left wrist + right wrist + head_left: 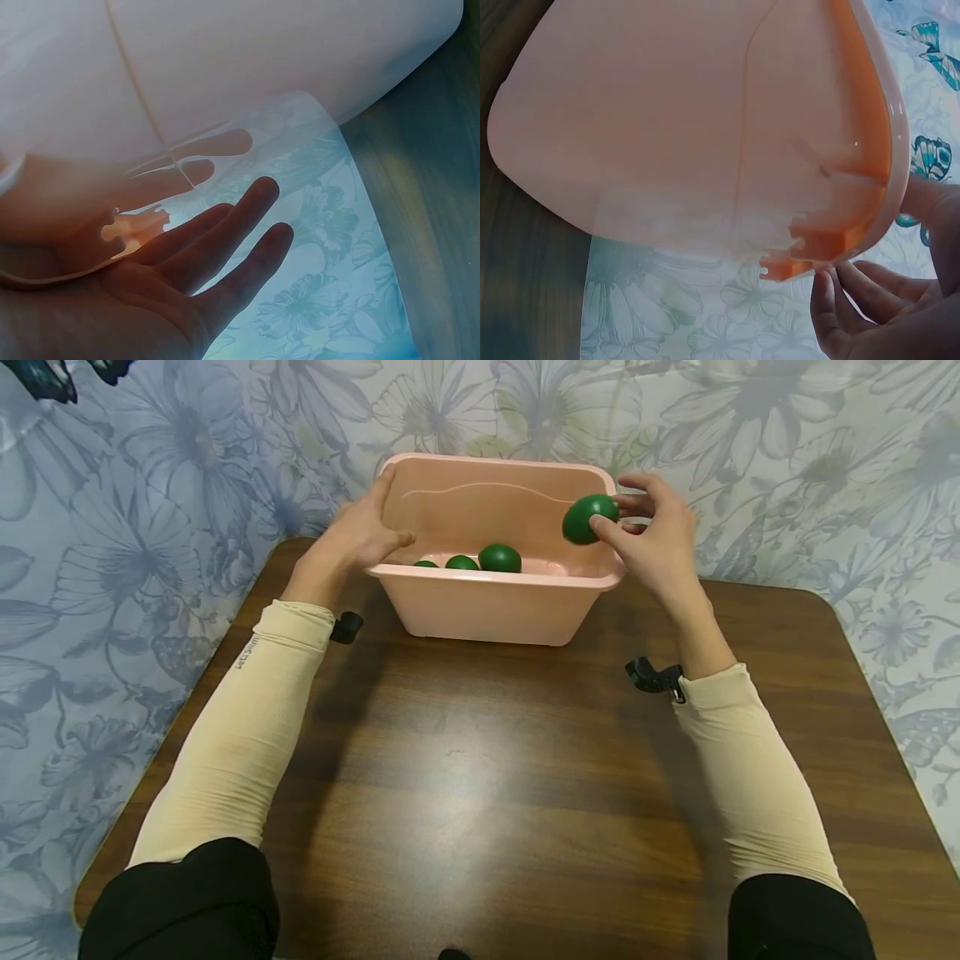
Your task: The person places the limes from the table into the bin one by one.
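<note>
A pink plastic tub (487, 610) stands upright toward the back of the table. Over its right end my right hand (660, 539) pinches a glossy dark green egg-shaped object (581, 520) between thumb and fingers. Inside the tub, three similar green objects show above the front rim: a larger one (499, 558), a middle one (461, 562) and a mostly hidden one (425, 564). At the tub's left end my left hand (356, 533) rests by the rim, fingers extended and thumb apart. The left wrist view shows that hand (187, 277) with straight, spread fingers against the tub's outside.
Brown wooden table (465, 777) surface lies in front of the tub, with a bright glare spot. A flower-patterned wall (765, 468) rises directly behind and runs along the left. Small black wrist cameras jut from the left (347, 627) and right (654, 677) wrists.
</note>
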A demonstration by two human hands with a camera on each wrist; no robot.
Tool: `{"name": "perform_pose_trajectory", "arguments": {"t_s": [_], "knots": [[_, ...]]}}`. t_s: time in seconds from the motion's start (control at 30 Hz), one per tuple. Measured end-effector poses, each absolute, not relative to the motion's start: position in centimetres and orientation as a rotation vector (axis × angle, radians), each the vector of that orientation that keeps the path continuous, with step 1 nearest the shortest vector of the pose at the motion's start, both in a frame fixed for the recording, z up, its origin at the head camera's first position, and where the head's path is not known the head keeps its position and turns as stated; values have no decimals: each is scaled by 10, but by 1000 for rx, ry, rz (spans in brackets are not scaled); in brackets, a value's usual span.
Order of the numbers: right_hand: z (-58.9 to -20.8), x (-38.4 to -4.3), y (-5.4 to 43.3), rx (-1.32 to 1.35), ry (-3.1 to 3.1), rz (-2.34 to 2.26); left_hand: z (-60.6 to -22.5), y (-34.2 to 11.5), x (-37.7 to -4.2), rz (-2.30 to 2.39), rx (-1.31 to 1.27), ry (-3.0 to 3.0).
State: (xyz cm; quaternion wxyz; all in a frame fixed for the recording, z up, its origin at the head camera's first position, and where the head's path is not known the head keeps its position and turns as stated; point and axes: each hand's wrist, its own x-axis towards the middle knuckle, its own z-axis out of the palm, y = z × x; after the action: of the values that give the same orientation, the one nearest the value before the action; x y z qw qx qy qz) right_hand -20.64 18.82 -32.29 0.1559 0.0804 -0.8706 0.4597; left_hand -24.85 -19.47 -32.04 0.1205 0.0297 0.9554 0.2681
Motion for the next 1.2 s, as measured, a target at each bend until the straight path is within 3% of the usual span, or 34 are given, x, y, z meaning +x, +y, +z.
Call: {"name": "perform_pose_trajectory", "arguments": {"t_s": [1.2], "knots": [[-369, -162, 273, 119, -2713, 1159, -322, -195, -250, 801, 81, 2794]]}}
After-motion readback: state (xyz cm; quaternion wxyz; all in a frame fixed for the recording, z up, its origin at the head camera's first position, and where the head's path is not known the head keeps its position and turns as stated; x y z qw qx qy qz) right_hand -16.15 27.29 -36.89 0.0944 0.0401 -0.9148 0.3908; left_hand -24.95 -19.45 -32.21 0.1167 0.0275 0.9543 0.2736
